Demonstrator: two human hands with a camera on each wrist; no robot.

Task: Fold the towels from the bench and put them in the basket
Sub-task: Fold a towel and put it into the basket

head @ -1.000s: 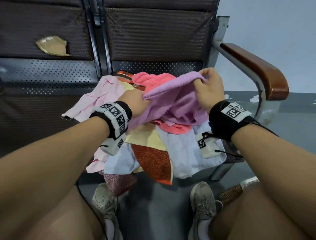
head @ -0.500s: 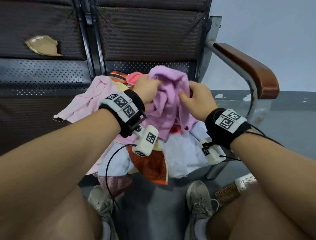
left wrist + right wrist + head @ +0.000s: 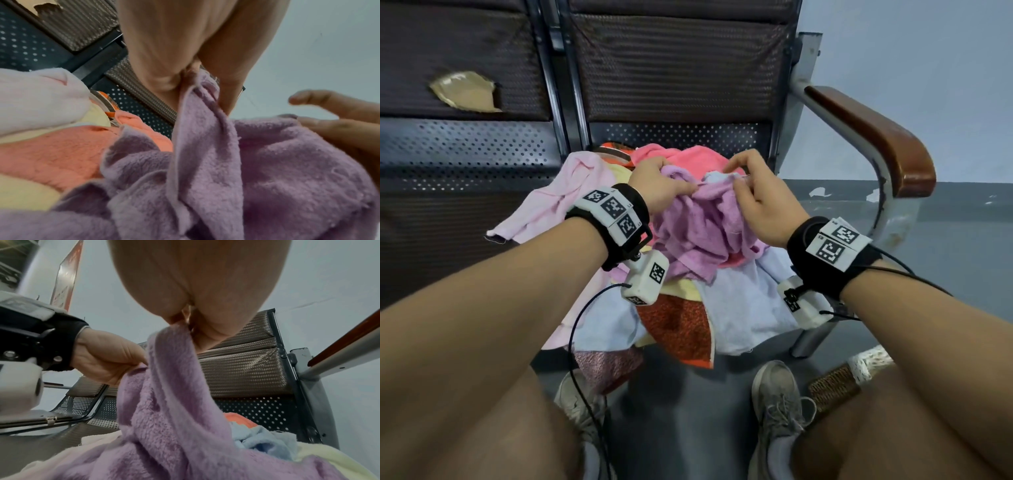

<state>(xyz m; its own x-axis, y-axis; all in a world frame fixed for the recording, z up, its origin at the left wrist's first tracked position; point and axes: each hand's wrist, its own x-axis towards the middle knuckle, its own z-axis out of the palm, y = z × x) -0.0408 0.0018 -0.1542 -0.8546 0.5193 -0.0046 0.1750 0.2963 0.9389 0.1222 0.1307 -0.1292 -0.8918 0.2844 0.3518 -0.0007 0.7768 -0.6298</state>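
Observation:
A purple towel [image 3: 702, 229] lies bunched on top of a heap of towels on the bench seat. My left hand [image 3: 664, 186] pinches its upper edge, seen close up in the left wrist view as the purple towel [image 3: 207, 146] hanging from my fingers. My right hand [image 3: 753, 192] pinches the same edge a little to the right, with the purple towel [image 3: 164, 394] drooping below it. The two hands almost touch. Under the purple one lie a coral towel [image 3: 688, 159], a pale pink towel [image 3: 571, 198], a light blue towel [image 3: 750, 301] and a red-orange towel [image 3: 678, 325].
The bench back [image 3: 674, 68] rises behind the heap and a wooden armrest [image 3: 873, 133] curves at the right. A woven basket [image 3: 835, 383] shows partly on the floor by my right knee. My shoes [image 3: 777, 404] stand under the seat edge.
Both hands have come down and drawn close together on the purple towel, which was held spread and raised a second ago and now sits bunched on the heap.

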